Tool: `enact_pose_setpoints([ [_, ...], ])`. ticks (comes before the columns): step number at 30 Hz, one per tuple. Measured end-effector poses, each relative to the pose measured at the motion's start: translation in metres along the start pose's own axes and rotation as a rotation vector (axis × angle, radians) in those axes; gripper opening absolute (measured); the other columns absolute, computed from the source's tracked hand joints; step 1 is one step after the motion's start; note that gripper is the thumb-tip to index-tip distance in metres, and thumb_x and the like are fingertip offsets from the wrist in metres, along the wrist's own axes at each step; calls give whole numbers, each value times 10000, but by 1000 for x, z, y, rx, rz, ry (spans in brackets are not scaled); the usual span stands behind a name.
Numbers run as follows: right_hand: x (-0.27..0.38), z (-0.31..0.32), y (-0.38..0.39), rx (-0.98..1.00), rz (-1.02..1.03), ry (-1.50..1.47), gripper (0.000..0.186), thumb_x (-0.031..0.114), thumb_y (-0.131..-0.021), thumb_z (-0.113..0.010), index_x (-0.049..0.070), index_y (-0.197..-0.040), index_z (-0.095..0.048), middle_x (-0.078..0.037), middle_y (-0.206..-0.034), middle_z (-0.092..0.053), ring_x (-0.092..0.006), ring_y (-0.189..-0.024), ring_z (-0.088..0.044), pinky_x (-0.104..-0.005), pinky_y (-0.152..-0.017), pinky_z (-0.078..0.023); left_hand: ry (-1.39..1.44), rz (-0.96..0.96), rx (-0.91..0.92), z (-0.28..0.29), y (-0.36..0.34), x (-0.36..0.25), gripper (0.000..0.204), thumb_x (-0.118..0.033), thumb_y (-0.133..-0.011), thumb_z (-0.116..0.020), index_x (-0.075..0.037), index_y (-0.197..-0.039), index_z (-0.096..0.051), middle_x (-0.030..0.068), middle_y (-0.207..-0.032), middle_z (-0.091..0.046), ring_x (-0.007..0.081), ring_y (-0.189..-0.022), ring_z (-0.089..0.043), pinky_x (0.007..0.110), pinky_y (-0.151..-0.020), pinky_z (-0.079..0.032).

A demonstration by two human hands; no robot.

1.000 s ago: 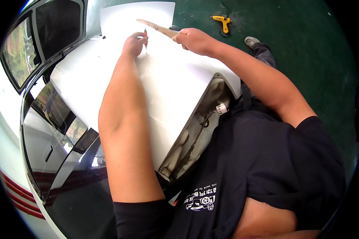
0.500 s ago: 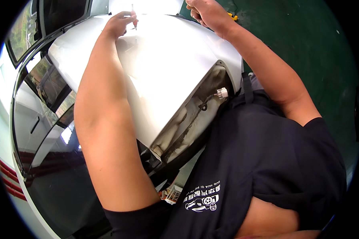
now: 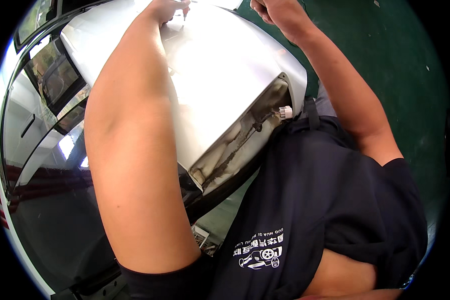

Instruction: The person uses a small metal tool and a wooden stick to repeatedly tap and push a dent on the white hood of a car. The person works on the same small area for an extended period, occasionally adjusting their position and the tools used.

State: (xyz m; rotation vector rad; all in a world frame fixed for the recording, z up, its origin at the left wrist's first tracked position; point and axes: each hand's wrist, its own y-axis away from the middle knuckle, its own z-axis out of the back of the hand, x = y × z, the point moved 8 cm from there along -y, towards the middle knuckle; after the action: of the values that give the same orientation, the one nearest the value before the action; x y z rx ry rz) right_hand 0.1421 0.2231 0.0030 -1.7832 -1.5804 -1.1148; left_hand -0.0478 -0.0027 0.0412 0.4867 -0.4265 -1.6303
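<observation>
At the top of the view my left hand (image 3: 166,11) is closed, its fingers pinching a slim pen-like tool (image 3: 186,10) with a reddish part and a dark tip. The tip points down at the white car body panel (image 3: 210,65); whether it touches cannot be told. My right hand (image 3: 284,15) is curled near the panel's far right edge, partly cut off by the frame. What its fingers hold, if anything, is hidden. Nearer to me, an open lamp recess (image 3: 247,137) in the car body shows a white wiring connector (image 3: 285,112) on a dark cable.
Dark car window glass (image 3: 55,220) lies left of my left arm. My dark shirt (image 3: 325,200) is close to the lamp recess. Green floor (image 3: 385,75) spreads on the right. Low between car and shirt sits a partly hidden light-coloured object (image 3: 201,235).
Both hands stand higher and further right in the view, which has itself shifted. The tool in my left hand has moved up with it. The yellow object by my right forearm no longer shows.
</observation>
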Motion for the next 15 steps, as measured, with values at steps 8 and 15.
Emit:
enact_pose_setpoints([
  [8,-20,-21,12,44,-21,318,340,335,-1069,-491,80,-866,-589,19,-656,-450,-88,-564,-359,-285,-577,-361,-11,-13,57,5,44,-38,353,-428,-989,-704,-275,-1307,-702,24,-922,-670,114,-640,-384,298,-642,-338],
  [15,6,5,4,-88,20,-4,332,305,-1055,-480,95,-798,-510,23,-668,-467,-93,-578,-424,-268,-548,-363,-35,68,-6,-4,19,-28,382,-434,-982,-708,-271,-1327,-694,84,-1125,-709,158,-758,-482,318,-728,-409],
])
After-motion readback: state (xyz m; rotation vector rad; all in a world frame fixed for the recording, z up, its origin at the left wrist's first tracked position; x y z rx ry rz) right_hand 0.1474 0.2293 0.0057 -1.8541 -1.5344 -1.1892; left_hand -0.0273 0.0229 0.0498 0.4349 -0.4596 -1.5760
